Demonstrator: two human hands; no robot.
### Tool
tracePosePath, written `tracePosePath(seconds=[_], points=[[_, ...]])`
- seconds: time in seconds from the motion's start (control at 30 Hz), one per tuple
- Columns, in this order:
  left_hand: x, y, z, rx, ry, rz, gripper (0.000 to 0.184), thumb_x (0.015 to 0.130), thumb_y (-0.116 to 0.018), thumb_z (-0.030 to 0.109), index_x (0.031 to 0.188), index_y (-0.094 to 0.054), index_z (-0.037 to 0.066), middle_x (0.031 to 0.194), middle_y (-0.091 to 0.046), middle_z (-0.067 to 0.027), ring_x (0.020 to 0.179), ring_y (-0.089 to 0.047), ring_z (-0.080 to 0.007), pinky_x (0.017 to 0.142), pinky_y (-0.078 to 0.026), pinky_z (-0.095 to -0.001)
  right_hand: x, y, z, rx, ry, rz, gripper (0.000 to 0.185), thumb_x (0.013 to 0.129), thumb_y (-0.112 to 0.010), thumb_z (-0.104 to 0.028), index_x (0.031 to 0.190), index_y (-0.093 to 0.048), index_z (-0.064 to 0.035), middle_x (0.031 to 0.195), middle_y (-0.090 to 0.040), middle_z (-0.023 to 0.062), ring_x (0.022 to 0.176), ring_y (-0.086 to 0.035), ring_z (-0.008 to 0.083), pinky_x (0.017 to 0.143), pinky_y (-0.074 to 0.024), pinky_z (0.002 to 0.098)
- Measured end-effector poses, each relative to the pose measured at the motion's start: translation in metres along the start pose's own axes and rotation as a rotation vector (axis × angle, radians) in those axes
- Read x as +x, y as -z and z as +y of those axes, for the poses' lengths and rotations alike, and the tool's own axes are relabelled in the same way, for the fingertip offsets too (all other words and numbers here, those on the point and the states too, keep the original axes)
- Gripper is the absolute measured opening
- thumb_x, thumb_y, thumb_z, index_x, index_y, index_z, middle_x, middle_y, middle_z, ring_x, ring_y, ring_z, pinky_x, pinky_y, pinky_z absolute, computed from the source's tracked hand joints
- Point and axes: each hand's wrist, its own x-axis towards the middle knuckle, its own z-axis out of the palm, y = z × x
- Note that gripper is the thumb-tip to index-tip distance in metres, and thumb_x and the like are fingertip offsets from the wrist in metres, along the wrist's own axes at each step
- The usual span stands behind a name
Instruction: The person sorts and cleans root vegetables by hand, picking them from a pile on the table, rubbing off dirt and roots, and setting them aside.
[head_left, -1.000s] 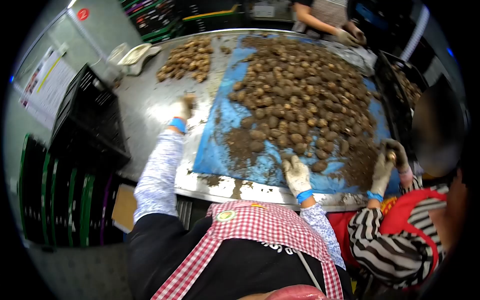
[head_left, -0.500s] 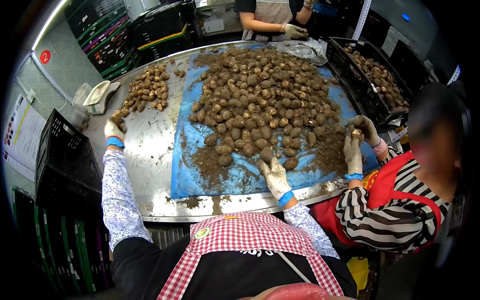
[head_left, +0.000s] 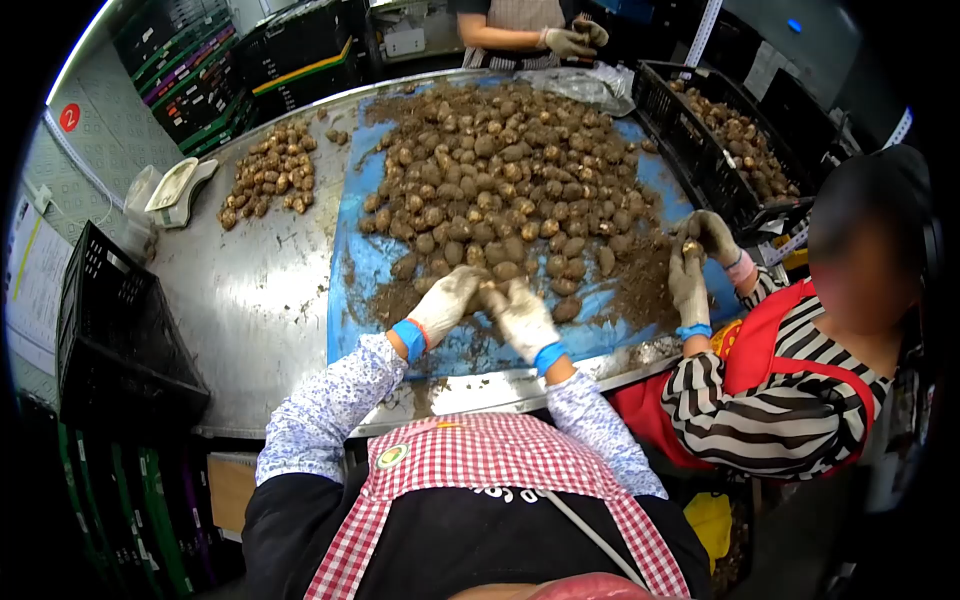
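Both my hands wear dirty white gloves with blue bands and meet at the near edge of a big heap of soil-covered tubers (head_left: 500, 190) on a blue sheet (head_left: 343, 300). My left hand (head_left: 447, 302) is closed, its fingertips touching those of my right hand (head_left: 522, 318). The fingers of my right hand are bent together around something small and brown, mostly hidden between the two hands. A smaller pile of cleaner tubers (head_left: 270, 172) lies on the metal table (head_left: 240, 270) at the left.
An empty black crate (head_left: 120, 340) stands left, near a white scale (head_left: 180, 192). At the right is a black crate of tubers (head_left: 735, 140). A co-worker's gloved hands (head_left: 695, 265) hold a tuber at the right; another person's gloved hands (head_left: 572, 40) are across the table.
My left hand has come from beside the smaller pile back to my right hand. My right hand has shifted slightly left and up, and the tuber seen in it is now mostly hidden. The view has shifted.
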Motion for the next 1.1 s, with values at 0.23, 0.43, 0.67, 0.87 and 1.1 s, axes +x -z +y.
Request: tracePosePath(seconds=[0.23, 0.43, 0.67, 0.87, 1.1], points=[[-0.016, -0.006, 0.035, -1.179, 0.266, 0.024, 0.038, 0.102, -0.041, 0.024, 0.132, -0.046, 0.001, 0.125, -0.054, -0.0145, 0.105, -0.061, -0.0249, 0.077, -0.056, -0.0332, -0.014, 0.001, 0.038, 0.024, 0.398, -0.004, 0.039, 0.096, -0.049, -0.034, 0.106, -0.057, 0.0029, 0.104, -0.062, 0.0224, 0.094, -0.060, 0.0379, 0.081, -0.0480, 0.0429], [-0.024, -0.005, 0.044, -1.323, 0.203, 0.038, 0.041, 0.104, -0.038, 0.026, 0.136, -0.041, 0.001, 0.127, -0.053, -0.0151, 0.108, -0.059, -0.0224, 0.079, -0.057, -0.0321, -0.023, 0.013, 0.030, 0.354, 0.104, -0.054, 0.044, 0.094, -0.053, -0.037, 0.117, -0.053, 0.0013, 0.114, -0.061, 0.0218, 0.102, -0.061, 0.0366, 0.084, -0.0484, 0.0418], [-0.023, -0.024, 0.062, -1.111, 0.289, 0.074, 0.047, 0.101, -0.044, 0.034, 0.140, -0.040, 0.008, 0.103, -0.061, -0.0091, 0.080, -0.061, -0.0143, 0.063, -0.054, -0.0265, -0.014, 0.024, 0.000, -0.040, 0.201, -0.173, 0.041, 0.095, -0.049, -0.037, 0.104, -0.058, 0.0019, 0.096, -0.065, 0.0225, 0.091, -0.063, 0.0370, 0.076, -0.0499, 0.0434], [-0.024, -0.028, -0.002, -1.843, 0.190, -0.039, 0.036, 0.102, -0.043, 0.028, 0.123, -0.048, -0.001, 0.105, -0.060, -0.0142, 0.076, -0.061, -0.0156, 0.058, -0.055, -0.0278, 0.004, -0.007, 0.066, -0.308, 0.138, -0.070, 0.027, 0.094, -0.044, -0.027, 0.076, -0.047, -0.0070, 0.071, -0.056, 0.0121, 0.068, -0.061, 0.0256, 0.062, -0.0506, 0.0376], [-0.025, -0.026, 0.035, -1.470, 0.471, 0.100, 0.043, 0.103, -0.040, 0.037, 0.128, -0.048, 0.003, 0.114, -0.058, -0.0138, 0.082, -0.061, -0.0169, 0.059, -0.049, -0.0270, -0.011, 0.020, 0.015, 0.009, 0.184, -0.159, 0.035, 0.097, -0.045, -0.032, 0.114, -0.057, -0.0035, 0.098, -0.060, 0.0224, 0.088, -0.061, 0.0392, 0.076, -0.0497, 0.0450]])
